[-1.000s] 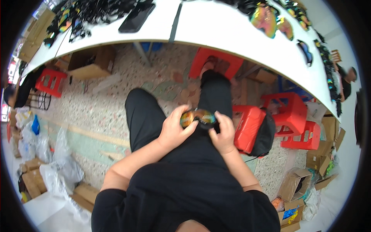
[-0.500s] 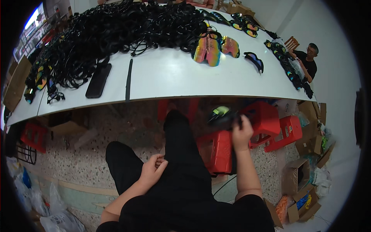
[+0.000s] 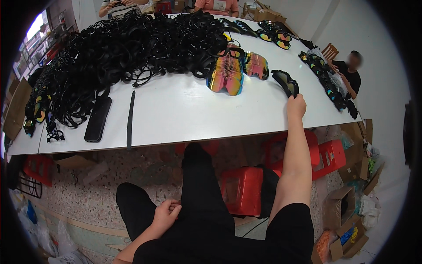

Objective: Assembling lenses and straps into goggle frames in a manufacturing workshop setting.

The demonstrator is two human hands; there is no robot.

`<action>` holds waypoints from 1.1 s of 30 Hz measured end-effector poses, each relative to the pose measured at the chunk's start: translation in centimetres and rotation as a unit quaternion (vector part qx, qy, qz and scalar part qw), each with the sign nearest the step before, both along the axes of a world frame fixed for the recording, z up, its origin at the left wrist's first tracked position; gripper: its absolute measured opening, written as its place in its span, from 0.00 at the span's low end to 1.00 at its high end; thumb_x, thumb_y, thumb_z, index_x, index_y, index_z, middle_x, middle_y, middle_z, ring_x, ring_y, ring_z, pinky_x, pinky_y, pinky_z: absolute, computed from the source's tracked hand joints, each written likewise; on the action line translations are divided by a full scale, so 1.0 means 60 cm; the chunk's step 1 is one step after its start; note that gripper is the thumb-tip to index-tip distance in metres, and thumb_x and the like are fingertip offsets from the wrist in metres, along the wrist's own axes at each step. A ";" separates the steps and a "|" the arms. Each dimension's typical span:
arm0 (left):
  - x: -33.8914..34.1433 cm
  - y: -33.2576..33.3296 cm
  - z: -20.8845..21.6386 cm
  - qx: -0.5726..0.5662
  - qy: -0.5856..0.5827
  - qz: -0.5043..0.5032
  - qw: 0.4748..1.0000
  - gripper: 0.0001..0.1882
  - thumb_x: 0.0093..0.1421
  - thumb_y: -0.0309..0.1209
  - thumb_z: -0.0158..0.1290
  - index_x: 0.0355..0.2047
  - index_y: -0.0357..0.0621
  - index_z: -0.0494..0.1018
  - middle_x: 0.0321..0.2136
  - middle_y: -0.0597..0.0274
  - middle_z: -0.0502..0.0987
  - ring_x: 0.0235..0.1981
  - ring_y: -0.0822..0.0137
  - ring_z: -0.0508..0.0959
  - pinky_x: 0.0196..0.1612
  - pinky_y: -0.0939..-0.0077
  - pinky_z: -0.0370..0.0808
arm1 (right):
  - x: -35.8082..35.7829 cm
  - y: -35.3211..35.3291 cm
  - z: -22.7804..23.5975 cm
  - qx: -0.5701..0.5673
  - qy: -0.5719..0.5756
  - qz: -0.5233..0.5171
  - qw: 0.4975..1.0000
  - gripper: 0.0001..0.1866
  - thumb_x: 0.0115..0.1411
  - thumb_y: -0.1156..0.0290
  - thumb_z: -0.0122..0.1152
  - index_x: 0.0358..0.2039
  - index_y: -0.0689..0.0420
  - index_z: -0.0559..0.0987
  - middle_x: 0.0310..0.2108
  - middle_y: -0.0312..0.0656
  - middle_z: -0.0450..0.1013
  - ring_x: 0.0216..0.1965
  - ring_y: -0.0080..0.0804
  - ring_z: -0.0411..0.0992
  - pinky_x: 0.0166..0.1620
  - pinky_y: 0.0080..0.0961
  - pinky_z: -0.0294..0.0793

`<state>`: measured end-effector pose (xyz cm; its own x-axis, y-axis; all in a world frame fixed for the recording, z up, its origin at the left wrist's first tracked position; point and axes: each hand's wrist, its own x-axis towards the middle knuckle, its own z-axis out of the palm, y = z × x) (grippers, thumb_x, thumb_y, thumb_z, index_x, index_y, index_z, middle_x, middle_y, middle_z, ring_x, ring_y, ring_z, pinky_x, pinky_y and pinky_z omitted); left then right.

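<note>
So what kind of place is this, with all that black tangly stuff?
It's probably a small goggles workshop: there are black goggles in the person's right hand, shiny coloured lenses beyond, and a huge tangled black heap on the white table.

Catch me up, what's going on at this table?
The right hand grips one end of dark goggles at the right part of the white table. The left hand is down by the lap, with nothing visible in it. A big heap of black straps covers much of the table's far left, with shiny coloured lenses beside it. A black phone lies nearer.
</note>
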<state>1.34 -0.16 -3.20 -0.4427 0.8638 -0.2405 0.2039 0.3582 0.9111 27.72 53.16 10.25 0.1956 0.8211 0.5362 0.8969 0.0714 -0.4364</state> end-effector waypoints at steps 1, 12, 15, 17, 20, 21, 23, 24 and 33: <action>-0.001 0.004 0.002 -0.006 -0.005 -0.003 1.000 0.12 0.60 0.27 0.58 0.42 0.32 0.75 0.31 0.54 0.81 0.30 0.70 0.82 0.35 0.77 0.79 | -0.005 0.009 -0.003 0.008 -0.003 -0.001 1.000 0.14 0.60 0.64 0.57 0.39 0.62 0.76 0.35 0.58 0.78 0.40 0.57 0.77 0.44 0.48 0.75; 0.000 0.034 -0.005 -0.064 -0.018 -0.035 0.997 0.13 0.59 0.29 0.60 0.41 0.31 0.76 0.31 0.53 0.82 0.32 0.68 0.83 0.37 0.76 0.79 | -0.035 -0.032 0.039 -0.052 -0.044 -0.095 0.993 0.29 0.59 0.45 0.59 0.47 0.61 0.73 0.42 0.52 0.77 0.44 0.54 0.77 0.45 0.47 0.76; -0.011 0.027 -0.013 -0.059 0.009 -0.059 0.997 0.14 0.59 0.30 0.60 0.41 0.32 0.76 0.32 0.51 0.82 0.33 0.66 0.83 0.37 0.75 0.80 | -0.050 -0.057 0.023 0.080 -0.017 -0.051 0.995 0.35 0.55 0.42 0.64 0.48 0.60 0.72 0.41 0.48 0.75 0.41 0.47 0.76 0.44 0.41 0.75; -0.018 0.020 -0.021 -0.061 0.034 -0.064 0.996 0.14 0.59 0.31 0.60 0.41 0.33 0.76 0.32 0.50 0.82 0.34 0.63 0.84 0.37 0.73 0.80 | -0.095 -0.077 0.008 0.203 -0.017 0.117 0.972 0.28 0.54 0.51 0.69 0.45 0.59 0.74 0.33 0.42 0.71 0.34 0.40 0.71 0.41 0.35 0.73; -0.018 0.012 -0.018 -0.053 0.039 -0.077 0.995 0.15 0.60 0.33 0.59 0.41 0.34 0.75 0.32 0.50 0.82 0.35 0.60 0.84 0.37 0.69 0.80 | -0.221 -0.166 0.033 0.163 -0.066 0.373 0.911 0.24 0.50 0.64 0.72 0.45 0.59 0.75 0.42 0.46 0.72 0.46 0.43 0.71 0.50 0.37 0.71; -0.018 0.015 -0.021 -0.036 0.043 -0.082 0.995 0.15 0.60 0.34 0.59 0.41 0.35 0.75 0.31 0.50 0.82 0.34 0.59 0.84 0.37 0.67 0.80 | -0.251 -0.184 0.040 0.155 -0.094 0.376 0.909 0.25 0.50 0.67 0.71 0.48 0.60 0.75 0.46 0.49 0.71 0.50 0.45 0.69 0.55 0.38 0.68; -0.017 0.019 -0.007 -0.019 0.072 -0.115 0.991 0.14 0.61 0.34 0.58 0.40 0.35 0.75 0.31 0.50 0.81 0.34 0.56 0.83 0.39 0.65 0.79 | -0.287 -0.199 0.040 0.102 -0.128 0.374 0.913 0.32 0.49 0.73 0.69 0.56 0.61 0.71 0.56 0.53 0.67 0.59 0.50 0.64 0.63 0.40 0.62; -0.017 0.014 -0.010 -0.005 0.050 -0.104 0.993 0.14 0.60 0.35 0.58 0.39 0.35 0.74 0.32 0.50 0.81 0.35 0.56 0.83 0.39 0.65 0.79 | -0.295 -0.191 0.031 0.105 -0.145 0.355 0.917 0.33 0.49 0.74 0.68 0.57 0.61 0.70 0.55 0.53 0.67 0.58 0.50 0.64 0.62 0.40 0.63; -0.108 -0.020 0.065 0.118 0.218 0.009 0.969 0.10 0.60 0.35 0.58 0.36 0.41 0.77 0.27 0.55 0.79 0.26 0.60 0.81 0.30 0.69 0.77 | -0.298 -0.143 0.002 0.106 -0.141 0.319 0.931 0.23 0.59 0.71 0.63 0.55 0.55 0.74 0.53 0.44 0.70 0.54 0.43 0.68 0.56 0.34 0.69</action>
<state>-5.15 -1.35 0.71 -0.4733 0.8632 0.1757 0.5827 0.1572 0.7973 9.82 44.59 10.39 -0.4683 0.5923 0.6557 0.7194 0.6865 -0.1063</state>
